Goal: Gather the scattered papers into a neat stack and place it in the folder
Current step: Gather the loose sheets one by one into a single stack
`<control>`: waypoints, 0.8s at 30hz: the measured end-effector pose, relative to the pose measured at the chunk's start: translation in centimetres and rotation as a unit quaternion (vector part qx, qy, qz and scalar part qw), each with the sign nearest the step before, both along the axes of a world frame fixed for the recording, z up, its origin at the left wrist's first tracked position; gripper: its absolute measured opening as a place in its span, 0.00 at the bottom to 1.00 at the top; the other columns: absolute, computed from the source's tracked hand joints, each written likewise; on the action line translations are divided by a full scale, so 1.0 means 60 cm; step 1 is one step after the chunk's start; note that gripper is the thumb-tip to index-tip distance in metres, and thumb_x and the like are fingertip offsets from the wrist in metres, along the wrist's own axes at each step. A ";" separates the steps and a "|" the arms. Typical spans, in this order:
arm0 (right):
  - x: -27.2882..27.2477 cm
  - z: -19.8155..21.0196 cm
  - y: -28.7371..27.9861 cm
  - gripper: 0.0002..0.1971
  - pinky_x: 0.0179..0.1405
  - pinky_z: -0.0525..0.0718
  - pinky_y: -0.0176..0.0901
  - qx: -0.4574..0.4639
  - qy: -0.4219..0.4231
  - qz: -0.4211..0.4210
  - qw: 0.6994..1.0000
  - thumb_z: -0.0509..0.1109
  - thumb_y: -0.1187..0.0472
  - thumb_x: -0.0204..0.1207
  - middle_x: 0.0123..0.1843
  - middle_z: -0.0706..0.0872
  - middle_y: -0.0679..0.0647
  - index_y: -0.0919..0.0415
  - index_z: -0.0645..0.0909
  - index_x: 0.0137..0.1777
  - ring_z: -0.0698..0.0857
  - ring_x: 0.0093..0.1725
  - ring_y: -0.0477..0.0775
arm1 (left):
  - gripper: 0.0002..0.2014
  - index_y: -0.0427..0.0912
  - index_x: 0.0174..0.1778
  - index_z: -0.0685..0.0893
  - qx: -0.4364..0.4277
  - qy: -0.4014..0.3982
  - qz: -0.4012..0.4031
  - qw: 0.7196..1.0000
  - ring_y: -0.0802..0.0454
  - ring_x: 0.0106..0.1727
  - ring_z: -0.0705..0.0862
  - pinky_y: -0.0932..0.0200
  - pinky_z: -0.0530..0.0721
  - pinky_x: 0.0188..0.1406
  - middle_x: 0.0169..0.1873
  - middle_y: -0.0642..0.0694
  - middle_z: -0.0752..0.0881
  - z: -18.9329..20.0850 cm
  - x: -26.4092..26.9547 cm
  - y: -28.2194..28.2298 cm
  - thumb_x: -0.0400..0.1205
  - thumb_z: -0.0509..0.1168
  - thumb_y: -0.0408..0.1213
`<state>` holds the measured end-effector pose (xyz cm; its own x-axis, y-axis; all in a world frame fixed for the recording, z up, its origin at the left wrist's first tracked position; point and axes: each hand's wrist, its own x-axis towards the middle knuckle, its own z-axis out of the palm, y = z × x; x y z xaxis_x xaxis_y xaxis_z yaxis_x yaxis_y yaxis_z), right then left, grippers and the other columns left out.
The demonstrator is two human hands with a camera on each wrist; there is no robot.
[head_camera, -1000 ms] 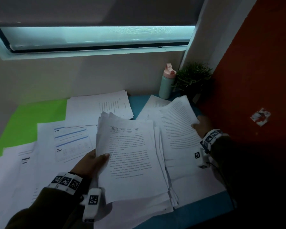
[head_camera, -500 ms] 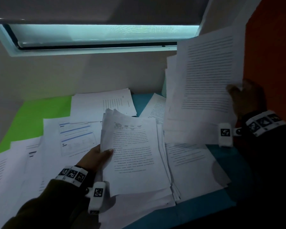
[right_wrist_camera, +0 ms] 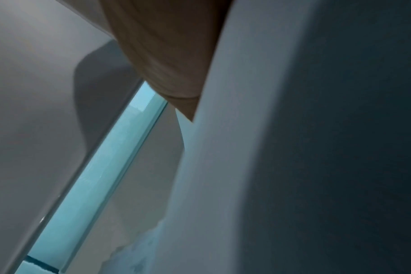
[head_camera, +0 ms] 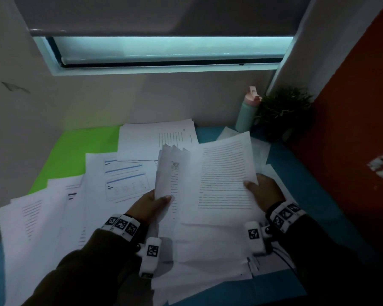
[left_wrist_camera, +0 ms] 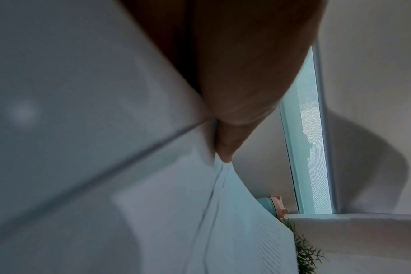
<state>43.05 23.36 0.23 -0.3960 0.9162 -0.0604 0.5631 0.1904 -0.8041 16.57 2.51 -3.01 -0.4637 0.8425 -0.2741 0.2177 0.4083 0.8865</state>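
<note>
White printed papers lie scattered over the desk. My left hand (head_camera: 155,200) grips the left edge of a gathered stack (head_camera: 170,173), thumb on top, its left edge lifted and curling. My right hand (head_camera: 259,191) holds a few printed sheets (head_camera: 223,173) by their right edge, laid over the stack. More loose sheets (head_camera: 53,206) spread to the left and one (head_camera: 150,140) lies at the back. In the left wrist view my thumb (left_wrist_camera: 225,129) pinches paper (left_wrist_camera: 176,204). The right wrist view has my hand (right_wrist_camera: 171,55) against sheets (right_wrist_camera: 246,166). A green folder (head_camera: 75,155) lies under the left sheets.
A mint bottle with a pink lid (head_camera: 248,111) and a small potted plant (head_camera: 283,113) stand at the back right corner. A red wall (head_camera: 352,129) closes the right side. The blue desk surface (head_camera: 307,184) shows to the right, with the window wall behind.
My right hand brought its sheets down from up high at the right and laid them over the stack. My left hand tilted the stack's left edge up.
</note>
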 end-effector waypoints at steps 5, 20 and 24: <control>-0.022 -0.026 -0.016 0.14 0.49 0.76 0.38 -0.030 -0.003 0.012 0.999 0.70 0.58 0.79 0.52 0.87 0.55 0.65 0.85 0.59 0.84 0.52 0.53 | 0.21 0.47 0.51 0.87 -0.003 0.006 0.000 1.000 0.51 0.38 0.88 0.56 0.84 0.40 0.36 0.50 0.91 -0.003 0.003 0.003 0.68 0.69 0.56; -0.041 -0.023 -0.032 0.09 0.43 0.78 0.44 -0.003 -0.061 0.041 0.997 0.71 0.59 0.76 0.47 0.87 0.59 0.65 0.82 0.49 0.85 0.48 0.59 | 0.17 0.46 0.47 0.89 0.006 -0.077 0.033 0.996 0.51 0.38 0.90 0.56 0.85 0.41 0.34 0.51 0.93 -0.001 0.002 0.010 0.72 0.72 0.54; -0.076 -0.039 -0.063 0.08 0.47 0.82 0.46 -0.002 -0.070 0.084 0.994 0.73 0.56 0.74 0.43 0.86 0.55 0.57 0.79 0.40 0.84 0.45 0.56 | 0.21 0.49 0.57 0.89 0.008 -0.069 -0.008 0.998 0.48 0.53 0.92 0.43 0.87 0.60 0.49 0.49 0.94 0.002 0.005 -0.001 0.70 0.70 0.52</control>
<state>38.47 19.56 -2.08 -0.5308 0.8375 -0.1300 0.6307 0.2879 -0.7207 16.89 2.45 -2.92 -0.4099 0.8537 -0.3213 0.0998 0.3921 0.9145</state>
